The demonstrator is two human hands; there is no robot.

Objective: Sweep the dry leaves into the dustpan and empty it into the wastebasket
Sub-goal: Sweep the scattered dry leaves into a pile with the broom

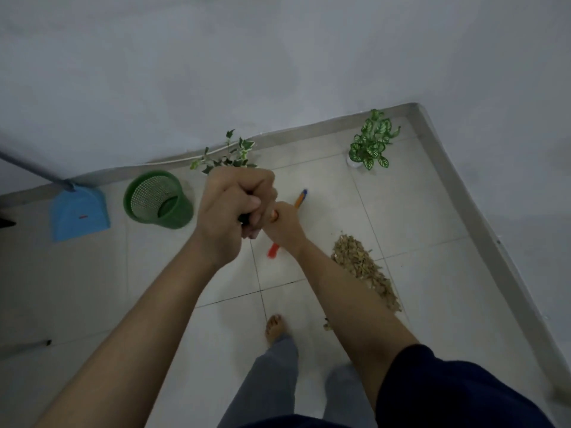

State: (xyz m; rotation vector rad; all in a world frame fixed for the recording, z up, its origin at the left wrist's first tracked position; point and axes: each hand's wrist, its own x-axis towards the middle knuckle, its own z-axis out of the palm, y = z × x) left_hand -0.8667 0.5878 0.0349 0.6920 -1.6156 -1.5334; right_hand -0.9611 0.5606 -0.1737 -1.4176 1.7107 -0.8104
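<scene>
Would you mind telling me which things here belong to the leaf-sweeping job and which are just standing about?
For the job:
broom, gripped by left hand and right hand
dry leaves
blue dustpan
green wastebasket

Standing about:
ivy plant by the wall
spotted potted plant in the corner

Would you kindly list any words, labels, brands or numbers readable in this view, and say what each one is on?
No text can be read anywhere in this view.
Blue dustpan: a small red mark, too small and blurred to read.
Green wastebasket: no label shows.
</scene>
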